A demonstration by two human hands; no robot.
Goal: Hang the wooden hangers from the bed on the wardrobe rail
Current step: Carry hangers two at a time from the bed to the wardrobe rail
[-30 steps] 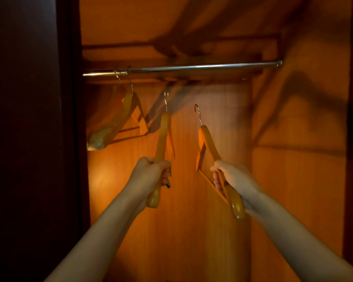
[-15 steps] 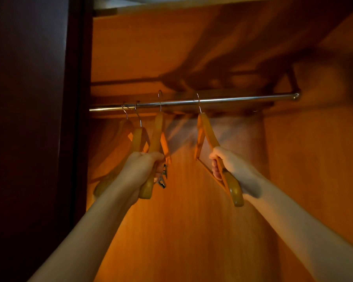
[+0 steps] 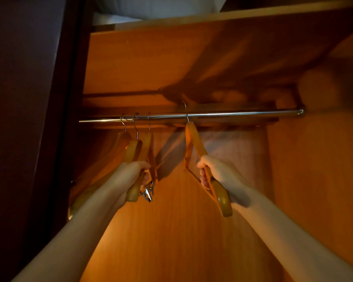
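A chrome wardrobe rail [image 3: 232, 114] runs across the open wardrobe. Two wooden hangers [image 3: 128, 147] hang from its left end. My left hand [image 3: 128, 178] grips the lower arm of a third wooden hanger [image 3: 146, 147] fitted with metal clips [image 3: 148, 193]; its hook sits over the rail beside the other two. My right hand [image 3: 218, 174] grips another wooden hanger [image 3: 194, 143] by its near arm. That hanger's hook rises just above the rail near the middle; whether it rests on the rail is unclear.
The dark wardrobe door edge [image 3: 55, 139] stands close on the left. A shelf [image 3: 192, 19] lies above the rail with white bedding [image 3: 151, 9] on it. The wardrobe side wall [image 3: 318, 169] is on the right. The rail's right half carries no hangers.
Both hands rose with their hangers from below the rail up to it. The left hanger's hook now sits over the rail next to the hung ones; the right hook reached rail height.
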